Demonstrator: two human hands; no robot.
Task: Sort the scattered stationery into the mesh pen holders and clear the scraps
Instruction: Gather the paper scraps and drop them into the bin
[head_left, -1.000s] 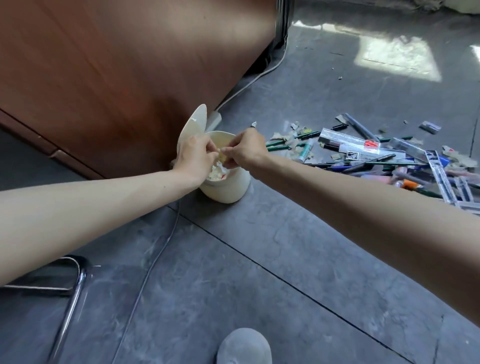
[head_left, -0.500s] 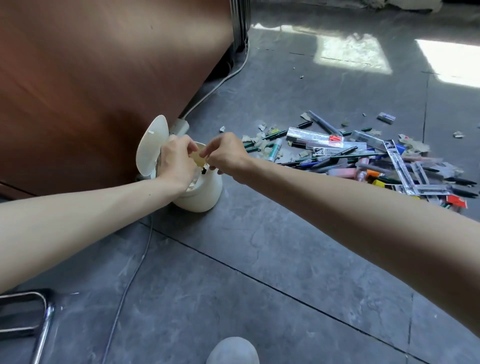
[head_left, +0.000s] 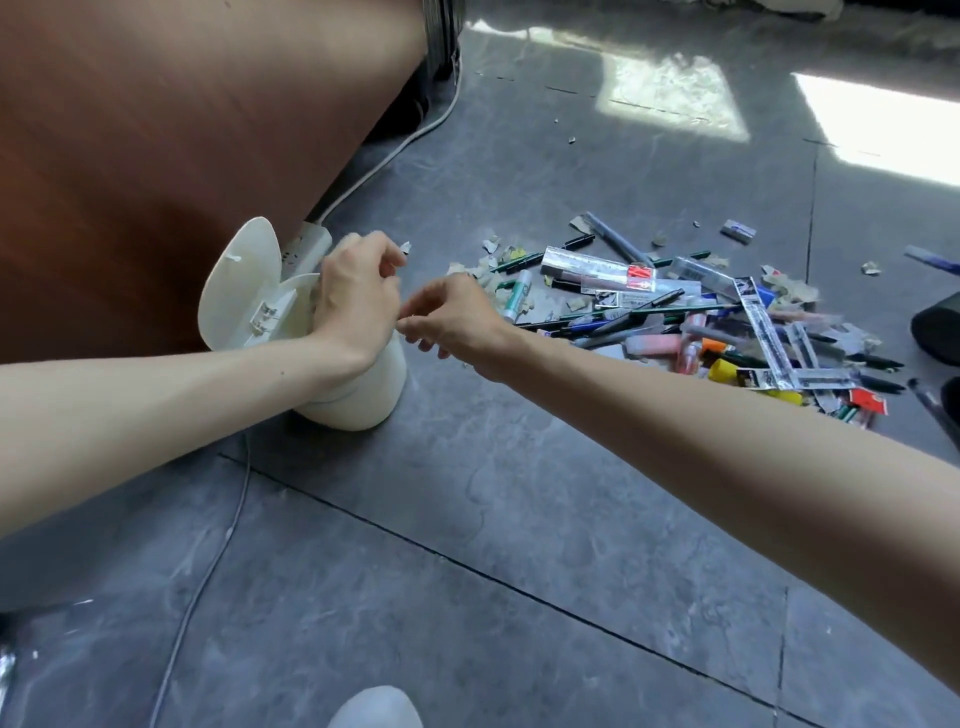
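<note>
Left hand (head_left: 353, 296) hovers over the white bin (head_left: 363, 400), fingers curled; whether it pinches a scrap I cannot tell; right hand (head_left: 452, 322) hangs loosely curled, empty; the stationery pile (head_left: 675, 317) and paper scraps (head_left: 792, 288) lie on the floor (head_left: 519, 519) beside the bin; a forearm nudge could topple the bin, spilling scraps.

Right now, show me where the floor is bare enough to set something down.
Bare: the grey floor between the white bin and the shoe, and mostly beyond the stationery pile toward the sunlit patch. Crowded: the pile right of the bin.
</note>
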